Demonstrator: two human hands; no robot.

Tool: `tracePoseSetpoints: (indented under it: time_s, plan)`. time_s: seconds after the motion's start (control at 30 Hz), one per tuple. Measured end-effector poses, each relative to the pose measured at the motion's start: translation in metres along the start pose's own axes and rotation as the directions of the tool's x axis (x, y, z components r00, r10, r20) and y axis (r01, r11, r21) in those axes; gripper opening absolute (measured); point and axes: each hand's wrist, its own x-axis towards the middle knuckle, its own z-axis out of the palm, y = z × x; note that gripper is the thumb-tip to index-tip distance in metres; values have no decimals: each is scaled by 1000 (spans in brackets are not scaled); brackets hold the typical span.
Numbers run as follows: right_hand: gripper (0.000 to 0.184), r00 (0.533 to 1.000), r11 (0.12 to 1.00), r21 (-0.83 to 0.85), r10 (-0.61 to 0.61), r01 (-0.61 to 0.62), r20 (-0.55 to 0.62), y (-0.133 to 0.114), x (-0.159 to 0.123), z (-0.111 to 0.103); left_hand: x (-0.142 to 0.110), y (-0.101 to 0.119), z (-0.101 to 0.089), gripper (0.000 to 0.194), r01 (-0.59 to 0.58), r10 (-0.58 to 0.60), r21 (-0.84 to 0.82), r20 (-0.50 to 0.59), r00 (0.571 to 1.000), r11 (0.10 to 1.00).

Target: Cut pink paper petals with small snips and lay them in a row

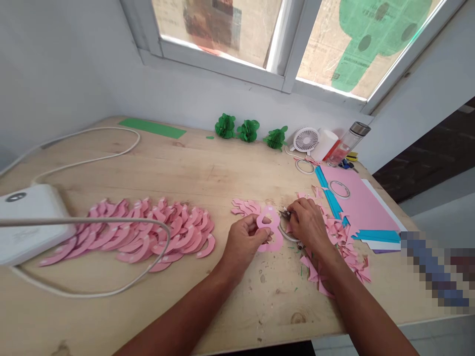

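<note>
My left hand [247, 240] pinches a pink paper cutout [273, 244] shaped like a figure eight, held just above the table. Close by on its right, my right hand [306, 220] is closed, fingers curled down over a white ring-shaped tape roll [285, 233]. A small dark metal piece [285, 214] shows at its fingertips; its kind is hidden. Just beyond the left hand lies a small group of pink paper pieces [245, 206]. Pink paper scraps [343, 237] are strewn beside and beneath the right forearm.
Left, many curved pink paper strips [163, 232] lie overlapped near a white power bank [33, 217] with a looping cable [111, 291]. Green paper ornaments [248, 130], a small fan [305, 140] and a glass bottle [349, 143] line the back. Pink sheets [365, 202] lie right.
</note>
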Motion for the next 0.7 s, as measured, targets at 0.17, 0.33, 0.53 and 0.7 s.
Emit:
tracePoseSetpoints:
  time_s: [0.17,0.33,0.53,0.7]
  plan:
    - [17,1000,1000,-1,0,0,4,-1,0,-2,0,0,1,22,3,-3,-2,-6,1000,1000]
    - [17,1000,1000,-10,-2,2,10,-1,0,-2,-1,0,0,21,0,0,-8,0,1000,1000]
    - [17,1000,1000,-6,6,-6,6,-2,0,-2,-1,0,1,21,-3,3,-2,1,1000,1000]
    - [16,1000,1000,16,8,-8,10,-2,1,-1,-1,0,1,21,-6,6,-8,9,1000,1000]
